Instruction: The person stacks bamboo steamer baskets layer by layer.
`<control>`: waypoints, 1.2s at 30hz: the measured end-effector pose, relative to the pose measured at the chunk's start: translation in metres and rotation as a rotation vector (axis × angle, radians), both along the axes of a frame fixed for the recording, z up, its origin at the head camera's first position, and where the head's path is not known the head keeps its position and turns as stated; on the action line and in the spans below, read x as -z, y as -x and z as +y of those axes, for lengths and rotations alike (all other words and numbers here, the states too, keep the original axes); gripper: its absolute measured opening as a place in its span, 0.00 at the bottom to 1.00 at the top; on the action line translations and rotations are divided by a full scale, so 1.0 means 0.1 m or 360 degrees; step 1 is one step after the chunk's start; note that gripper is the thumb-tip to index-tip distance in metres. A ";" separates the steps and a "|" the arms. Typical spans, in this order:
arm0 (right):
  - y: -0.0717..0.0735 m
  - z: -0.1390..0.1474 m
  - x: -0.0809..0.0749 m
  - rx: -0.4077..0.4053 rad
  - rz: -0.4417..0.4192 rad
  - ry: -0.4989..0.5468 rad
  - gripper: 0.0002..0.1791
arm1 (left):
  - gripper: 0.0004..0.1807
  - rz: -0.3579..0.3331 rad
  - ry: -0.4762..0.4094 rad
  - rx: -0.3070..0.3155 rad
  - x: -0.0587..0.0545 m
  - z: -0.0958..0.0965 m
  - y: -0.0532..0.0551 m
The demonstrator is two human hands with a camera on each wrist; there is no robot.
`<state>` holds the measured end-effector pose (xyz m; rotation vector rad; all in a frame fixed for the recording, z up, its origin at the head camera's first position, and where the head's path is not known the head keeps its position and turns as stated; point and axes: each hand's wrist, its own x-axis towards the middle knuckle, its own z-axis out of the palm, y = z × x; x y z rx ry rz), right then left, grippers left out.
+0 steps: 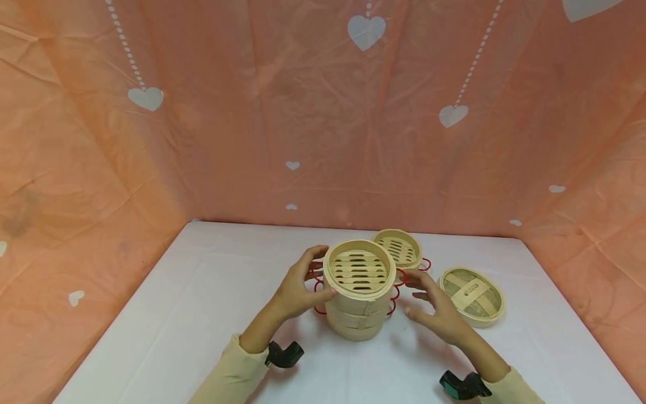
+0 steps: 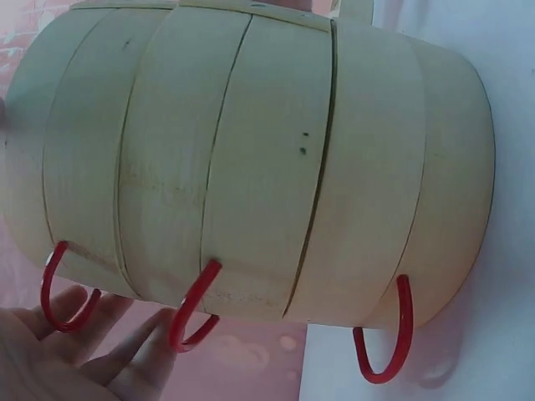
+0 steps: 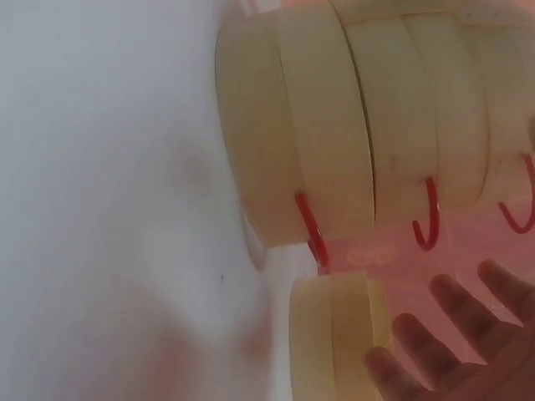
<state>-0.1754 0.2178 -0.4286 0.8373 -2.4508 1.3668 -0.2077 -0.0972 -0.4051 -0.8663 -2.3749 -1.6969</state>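
Note:
A stack of round bamboo steamer baskets (image 1: 359, 314) stands upright on the table, its slatted top tier without a lid. Red loop handles (image 2: 391, 368) stick out on both its sides. Around the stack's left side my left hand (image 1: 298, 289) has its fingers spread by the upper handles. Its thumb overlaps the front of the stack in the head view; how firmly it touches is unclear. On the other side my right hand (image 1: 439, 308) is relaxed, fingertips close to the top right handle and thumb apart from the stack. Nothing is held in it.
Behind the stack to the right sits another slatted steamer basket (image 1: 401, 252) with a red handle. A woven bamboo lid (image 1: 471, 297) lies right of my right hand. The white tabletop (image 1: 212, 292) is bounded by pink cloth walls (image 1: 323, 140) with hearts.

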 end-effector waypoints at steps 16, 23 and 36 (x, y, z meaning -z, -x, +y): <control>0.09 0.08 -0.03 0.0373 0.0443 -0.0450 0.31 | 0.40 -0.0006 -0.0042 0.0074 0.09 -0.01 0.04; 0.22 0.11 -0.09 0.0360 0.0602 -0.0621 0.27 | 0.39 0.0012 -0.0019 0.0060 0.10 0.00 0.05; 0.47 0.14 -0.08 0.0287 0.0574 -0.0764 0.21 | 0.42 0.0074 -0.0152 0.0138 0.14 0.02 0.09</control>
